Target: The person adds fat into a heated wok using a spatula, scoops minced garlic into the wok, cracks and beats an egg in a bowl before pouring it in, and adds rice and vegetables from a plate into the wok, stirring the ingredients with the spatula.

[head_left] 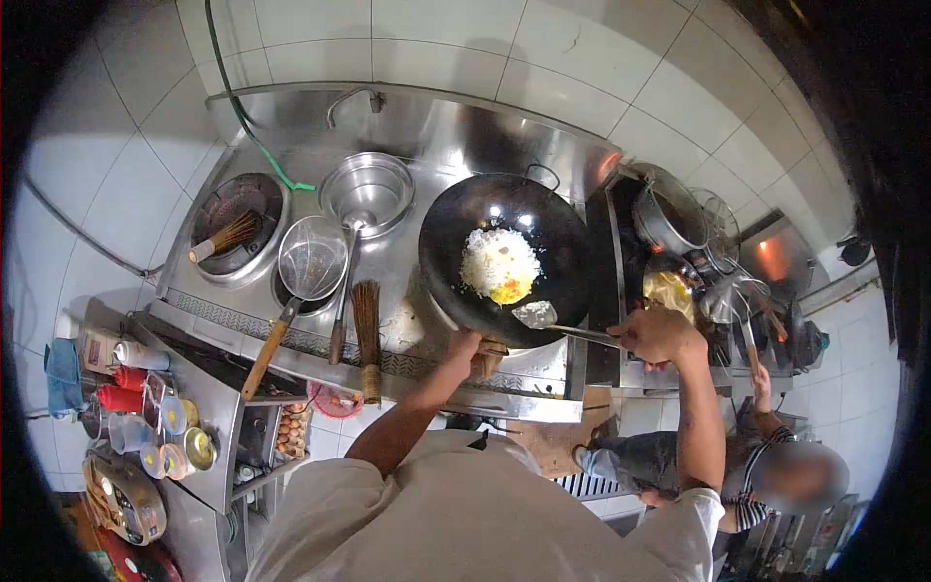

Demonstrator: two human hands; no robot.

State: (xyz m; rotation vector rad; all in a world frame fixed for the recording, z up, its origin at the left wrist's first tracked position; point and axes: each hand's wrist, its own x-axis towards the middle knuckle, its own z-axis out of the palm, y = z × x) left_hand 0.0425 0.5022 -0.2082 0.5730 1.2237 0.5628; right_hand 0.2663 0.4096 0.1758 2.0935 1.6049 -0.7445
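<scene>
A large black wok (449,242) stands on the steel range, with white rice (497,260) and some yellow egg (512,289) in the middle of it. At the wok's near edge, my left hand (465,355) is closed round its handle, with something brownish, perhaps a folded cloth, by the fingers. My right hand (663,337) grips the long handle of a metal wok spatula (535,313). The spatula's blade lies inside the wok at the lower right, beside the rice.
Left of the wok are a steel bowl (335,179), a wire strainer (312,256), a ladle (359,222) and a bamboo brush (367,320). A co-worker's hand (762,388) holds a strainer handle at right, near a steel pot (669,233). Seasoning tubs (175,417) and eggs (292,427) sit lower left.
</scene>
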